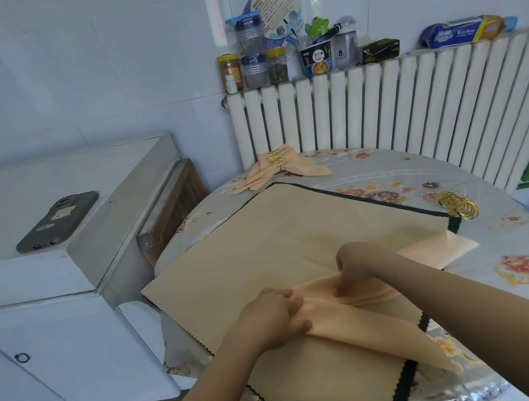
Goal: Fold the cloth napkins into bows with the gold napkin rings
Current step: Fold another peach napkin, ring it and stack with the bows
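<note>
A peach cloth napkin [354, 317] lies gathered into folds on a tan mat [247, 255] on the round table. My left hand [271, 317] grips the napkin's gathered left part, fingers curled over the cloth. My right hand [356, 265] pinches the folds just to the right, fingertips pressed down. The napkin's free end trails toward the table's near right edge. A pile of gold napkin rings [457, 204] sits at the mat's right corner. Finished napkin bows with gold rings [278, 167] lie at the table's far side. More flat peach napkins [444, 250] lie right of my right hand.
The table wears a floral cover [523, 266]. A white radiator [415, 110] stands behind it, with jars and packets on top. A white cabinet [59, 267] to the left carries a phone [58, 220]. A wooden board leans between cabinet and table.
</note>
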Tool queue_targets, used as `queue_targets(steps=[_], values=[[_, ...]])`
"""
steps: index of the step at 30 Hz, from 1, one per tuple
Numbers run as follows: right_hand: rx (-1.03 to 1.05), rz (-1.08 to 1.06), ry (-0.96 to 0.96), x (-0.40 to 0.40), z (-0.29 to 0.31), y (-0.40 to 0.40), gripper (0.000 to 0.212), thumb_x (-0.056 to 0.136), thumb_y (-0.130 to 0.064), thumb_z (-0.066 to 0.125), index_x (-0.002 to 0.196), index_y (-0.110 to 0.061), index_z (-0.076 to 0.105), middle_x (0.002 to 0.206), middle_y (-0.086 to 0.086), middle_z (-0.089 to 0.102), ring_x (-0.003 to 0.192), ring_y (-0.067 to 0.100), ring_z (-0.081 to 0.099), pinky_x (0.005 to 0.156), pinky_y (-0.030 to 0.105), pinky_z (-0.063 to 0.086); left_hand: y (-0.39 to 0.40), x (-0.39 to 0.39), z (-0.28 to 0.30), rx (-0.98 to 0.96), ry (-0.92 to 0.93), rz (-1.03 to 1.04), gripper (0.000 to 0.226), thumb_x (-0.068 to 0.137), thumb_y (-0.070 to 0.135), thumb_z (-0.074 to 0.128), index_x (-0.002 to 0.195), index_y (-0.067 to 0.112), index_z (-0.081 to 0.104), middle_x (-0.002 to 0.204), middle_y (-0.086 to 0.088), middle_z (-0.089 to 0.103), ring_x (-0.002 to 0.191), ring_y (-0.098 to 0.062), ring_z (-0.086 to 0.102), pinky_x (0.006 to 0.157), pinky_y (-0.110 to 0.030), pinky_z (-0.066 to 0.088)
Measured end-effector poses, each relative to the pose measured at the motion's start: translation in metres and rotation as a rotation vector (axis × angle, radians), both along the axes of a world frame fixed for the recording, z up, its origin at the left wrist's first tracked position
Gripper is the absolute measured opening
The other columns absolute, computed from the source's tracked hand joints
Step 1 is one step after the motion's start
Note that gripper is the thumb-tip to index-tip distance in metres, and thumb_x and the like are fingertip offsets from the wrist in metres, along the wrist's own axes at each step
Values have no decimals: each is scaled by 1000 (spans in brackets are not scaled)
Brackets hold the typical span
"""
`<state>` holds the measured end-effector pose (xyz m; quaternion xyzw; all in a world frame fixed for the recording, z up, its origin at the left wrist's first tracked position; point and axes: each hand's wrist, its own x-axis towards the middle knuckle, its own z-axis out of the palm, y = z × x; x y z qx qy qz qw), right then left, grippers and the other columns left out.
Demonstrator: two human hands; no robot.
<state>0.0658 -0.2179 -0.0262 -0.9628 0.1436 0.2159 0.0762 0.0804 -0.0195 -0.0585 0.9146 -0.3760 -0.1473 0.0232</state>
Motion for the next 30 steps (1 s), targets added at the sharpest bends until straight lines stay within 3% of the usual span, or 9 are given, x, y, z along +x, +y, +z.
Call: queue_targets(steps=[6,9,12,15,20,24,27,29,30], values=[[29,-5,-62,-2,5,13,47,85,-35,66,116,0,59,118,14,60,108,29,57,79,29,43,-2,1,4,6,-11,-13,52,93,46,47,140,22,44,153,-3,30,140,-21,22,110,-32,29],[152,-55,-89,-4,8,13,30,88,-29,60,106,-4,60,102,13,59,91,27,56,56,24,39,-1,2,3,-15,-5,-32,50,94,45,46,138,21,46,151,-5,30,139,-23,21,112,-33,27],[602,-345,-91,-8,5,12,25,88,-19,63,101,1,55,85,12,56,69,25,56,47,25,44,1,8,-1,-125,98,78,44,96,44,42,131,20,54,143,-2,37,133,-21,29,111,-33,27],[1059,-573,-65,-18,0,16,21,94,-8,52,103,11,50,76,17,57,54,25,60,47,31,55,0,21,4,-260,343,332,42,94,45,42,124,17,53,133,-3,42,123,-22,44,106,-34,33],[1418,-648,-18,-31,-10,20,36,99,-9,35,115,20,48,96,29,63,79,34,67,62,35,59,-1,25,27,-270,499,252,60,99,52,23,125,8,54,128,-1,58,122,-15,47,103,-27,29],[1478,-592,-46,-40,-11,25,33,98,-5,29,106,17,52,100,28,60,82,32,65,66,33,59,-3,31,37,-63,412,143,57,95,57,33,114,11,61,133,-3,51,121,-16,48,103,-30,32],[1458,-588,-119,-41,-12,28,19,97,-1,35,93,6,52,91,27,62,76,31,67,64,35,58,-1,32,31,32,251,-39,39,90,43,56,111,11,66,132,-1,46,118,-13,47,97,-24,35],[1269,-496,-232,-41,-17,31,7,94,-2,45,99,-1,50,89,20,63,71,25,68,61,32,57,0,28,20,-50,167,-53,33,87,33,62,111,11,67,129,-3,48,115,-15,48,94,-25,37],[1021,-374,-313,-40,-22,32,13,92,-6,50,104,-7,53,91,13,64,72,21,67,63,28,54,0,26,15,-102,136,-38,33,86,30,62,112,10,67,128,-4,50,114,-17,49,93,-26,39]])
